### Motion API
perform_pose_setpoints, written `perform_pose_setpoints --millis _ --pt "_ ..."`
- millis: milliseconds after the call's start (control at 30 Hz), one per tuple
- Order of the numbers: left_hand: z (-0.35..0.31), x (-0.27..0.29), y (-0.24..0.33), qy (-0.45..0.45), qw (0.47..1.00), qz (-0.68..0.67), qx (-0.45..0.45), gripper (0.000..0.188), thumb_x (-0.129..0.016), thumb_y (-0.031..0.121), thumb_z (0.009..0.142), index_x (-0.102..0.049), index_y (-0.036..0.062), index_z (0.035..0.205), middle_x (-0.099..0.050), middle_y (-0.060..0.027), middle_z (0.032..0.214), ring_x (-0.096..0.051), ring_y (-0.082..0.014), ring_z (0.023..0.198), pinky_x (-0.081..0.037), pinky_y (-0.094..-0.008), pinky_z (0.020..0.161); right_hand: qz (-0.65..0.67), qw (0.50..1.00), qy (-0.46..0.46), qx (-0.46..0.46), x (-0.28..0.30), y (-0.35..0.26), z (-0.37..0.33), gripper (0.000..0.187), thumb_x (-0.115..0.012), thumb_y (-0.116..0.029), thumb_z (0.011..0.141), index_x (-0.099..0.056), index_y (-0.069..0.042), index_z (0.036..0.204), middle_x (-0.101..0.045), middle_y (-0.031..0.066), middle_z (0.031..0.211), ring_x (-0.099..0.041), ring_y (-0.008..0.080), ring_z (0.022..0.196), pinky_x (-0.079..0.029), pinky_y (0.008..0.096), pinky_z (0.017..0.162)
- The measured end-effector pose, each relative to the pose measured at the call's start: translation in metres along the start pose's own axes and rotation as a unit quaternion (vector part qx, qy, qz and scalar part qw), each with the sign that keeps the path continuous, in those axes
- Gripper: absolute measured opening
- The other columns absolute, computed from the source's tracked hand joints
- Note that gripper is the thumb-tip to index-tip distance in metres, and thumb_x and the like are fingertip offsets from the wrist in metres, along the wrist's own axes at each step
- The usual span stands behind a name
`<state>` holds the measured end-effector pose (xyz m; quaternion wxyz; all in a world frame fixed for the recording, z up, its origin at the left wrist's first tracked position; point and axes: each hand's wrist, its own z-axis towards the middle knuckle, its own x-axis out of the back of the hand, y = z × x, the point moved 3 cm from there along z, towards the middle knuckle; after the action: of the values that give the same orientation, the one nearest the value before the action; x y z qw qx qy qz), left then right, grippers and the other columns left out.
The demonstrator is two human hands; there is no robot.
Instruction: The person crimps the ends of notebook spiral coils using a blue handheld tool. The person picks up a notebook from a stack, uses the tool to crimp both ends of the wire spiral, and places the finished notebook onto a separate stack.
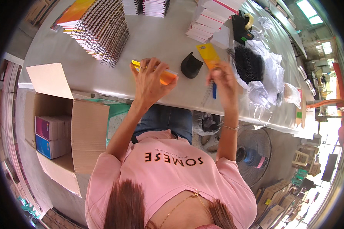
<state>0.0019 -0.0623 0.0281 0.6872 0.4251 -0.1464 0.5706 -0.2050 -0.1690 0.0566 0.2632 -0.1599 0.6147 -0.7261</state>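
Observation:
My left hand (151, 78) is closed over a small orange and yellow booklet (167, 77), its fingers curled across the top. My right hand (223, 78) is blurred by motion, with its fingers drawn together. A thin dark spiral coil (208, 93) hangs at its fingertips and looks pinched there. Beside the coil is a slim blue object (214, 91), partly hidden by the hand. Just beyond my right fingers lies a yellow card (207, 54). A curved black piece (191, 65) sits on the table between my hands.
Spiral-bound booklets (103, 32) form a tall stack at the far left. White booklets (210, 23) are piled at the far right, near a black tape dispenser (241, 28). Black coils (248, 65) lie on crumpled plastic (269, 72). An open carton (90, 133) holding boxes stands at left.

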Motion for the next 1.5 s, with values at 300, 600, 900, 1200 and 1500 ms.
perform_pose_setpoints --millis 300,600,900,1200,1500 --pt "-0.001 0.003 0.002 -0.023 1.0 -0.004 0.011 0.032 -0.079 0.032 0.064 -0.064 0.0167 0.088 -0.056 0.0012 0.096 -0.049 -0.0249 0.103 -0.031 -0.0526 0.089 -0.241 0.97 -0.013 -0.011 -0.053 0.023 0.006 0.025 -0.078 -0.013 0.079 -0.062 -0.001 0.094 -0.065 0.0039 0.082 -0.059 0.01 0.072 -0.048 0.0265 0.071" --pt "-0.001 0.004 0.003 -0.034 0.999 -0.01 0.013 0.033 -0.077 0.032 0.063 -0.063 0.0167 0.089 -0.054 0.001 0.096 -0.049 -0.0246 0.103 -0.03 -0.0554 0.09 -0.265 0.964 0.014 0.005 -0.063 0.02 0.001 0.022 -0.076 -0.009 0.08 -0.062 0.0 0.095 -0.065 0.0046 0.082 -0.06 0.0132 0.073 -0.048 0.0271 0.073" --pt "-0.002 0.002 0.002 -0.034 0.999 -0.01 0.017 0.033 -0.077 0.035 0.065 -0.063 0.0164 0.089 -0.053 0.0003 0.095 -0.049 -0.0241 0.104 -0.028 -0.059 0.091 -0.235 0.97 0.055 0.039 -0.069 0.025 -0.003 0.022 -0.074 -0.003 0.08 -0.061 0.0 0.096 -0.064 0.0057 0.083 -0.058 0.0139 0.074 -0.048 0.0283 0.073" --pt "-0.002 0.003 0.003 -0.041 0.999 0.008 0.019 0.034 -0.078 0.034 0.064 -0.063 0.0177 0.09 -0.055 0.0017 0.096 -0.048 -0.0241 0.102 -0.03 -0.0556 0.09 -0.273 0.959 0.011 0.076 -0.072 0.027 -0.005 0.018 -0.072 -0.003 0.081 -0.06 0.0 0.094 -0.062 0.0081 0.081 -0.057 0.0179 0.071 -0.046 0.0307 0.068" --pt "-0.003 0.014 -0.005 -0.1 0.995 -0.012 0.005 0.043 -0.075 0.032 0.079 -0.057 0.0185 0.116 -0.048 -0.0029 0.119 -0.046 -0.0265 0.113 -0.031 -0.0517 0.097 -0.38 0.92 -0.014 0.093 -0.072 0.017 0.001 0.01 -0.063 -0.011 0.09 -0.057 -0.005 0.094 -0.062 0.0084 0.086 -0.06 0.0297 0.078 -0.04 0.038 0.071"
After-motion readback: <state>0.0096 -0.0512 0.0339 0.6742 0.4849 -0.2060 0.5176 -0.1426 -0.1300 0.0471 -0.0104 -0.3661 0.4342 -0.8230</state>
